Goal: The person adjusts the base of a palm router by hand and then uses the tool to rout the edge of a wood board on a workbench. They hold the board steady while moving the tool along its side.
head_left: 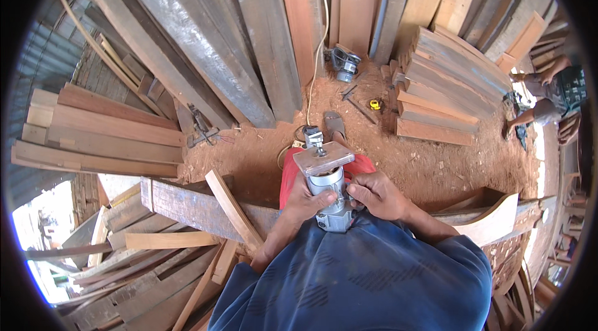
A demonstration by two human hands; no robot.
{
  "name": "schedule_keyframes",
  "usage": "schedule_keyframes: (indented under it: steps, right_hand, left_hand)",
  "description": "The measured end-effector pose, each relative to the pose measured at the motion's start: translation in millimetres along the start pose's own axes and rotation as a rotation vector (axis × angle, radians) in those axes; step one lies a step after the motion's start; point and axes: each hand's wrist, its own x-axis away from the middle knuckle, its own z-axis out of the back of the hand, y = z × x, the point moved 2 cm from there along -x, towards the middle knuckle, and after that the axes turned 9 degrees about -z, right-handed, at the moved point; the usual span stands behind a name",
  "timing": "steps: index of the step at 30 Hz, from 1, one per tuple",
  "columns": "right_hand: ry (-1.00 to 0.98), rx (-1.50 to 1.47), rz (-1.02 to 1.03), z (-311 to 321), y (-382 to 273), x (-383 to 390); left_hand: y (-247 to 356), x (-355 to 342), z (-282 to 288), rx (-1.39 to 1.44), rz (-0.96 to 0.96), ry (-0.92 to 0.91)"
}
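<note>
A silver handheld trim router (328, 182) stands against my lap and blue shirt, its flat wooden base (325, 158) turned upward. A small metal tip (321, 151) pokes out through the base. My left hand (304, 201) wraps round the router's body from the left, thumb across its front. On the right side of the body, my right hand (379, 196) is closed, thumb and forefinger at a small fitting that the fingers mostly hide. Just beyond the base is a grey and black tool part (313, 136) near a pale cord (308, 103).
A power tool (344, 66), a thin-handled hammer-like tool (361, 106) and a yellow tape measure (375, 105) lie on the dusty ground ahead. Stacked boards (436, 91) rise at right, more planks (112, 125) at left. Another person (548, 97) is at far right.
</note>
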Motion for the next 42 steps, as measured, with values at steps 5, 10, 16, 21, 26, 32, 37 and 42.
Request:
schedule_keyframes:
  steps: [5, 10, 16, 21, 26, 32, 37, 42]
  right_hand:
    - [0.118, -0.013, 0.07, 29, 7, -3]
    - [0.566, 0.221, 0.344, 64, -10, 6]
    - [0.489, 0.381, 0.387, 83, -16, 7]
    - [0.438, 0.339, 0.411, 85, -13, 7]
    - [0.433, 0.268, 0.409, 81, -11, 6]
    - [0.416, 0.242, 0.417, 78, -8, 3]
    - [0.423, 0.278, 0.425, 74, -7, -1]
    - [0.561, 0.363, 0.344, 76, -25, 18]
  left_hand:
    - [-6, -12, -7, 0.007, 0.038, -0.024]
    - [-16, -30, -18, 0.137, 0.138, -0.083]
    - [-29, -52, -32, 0.191, 0.194, -0.27]
    - [-37, -50, -31, 0.161, 0.238, -0.328]
    - [-34, -50, -34, 0.137, 0.238, -0.318]
    - [-38, -48, -29, 0.132, 0.222, -0.335]
    - [-39, -46, -25, 0.161, 0.214, -0.341]
    - [-37, -42, -22, 0.17, 0.214, -0.292]
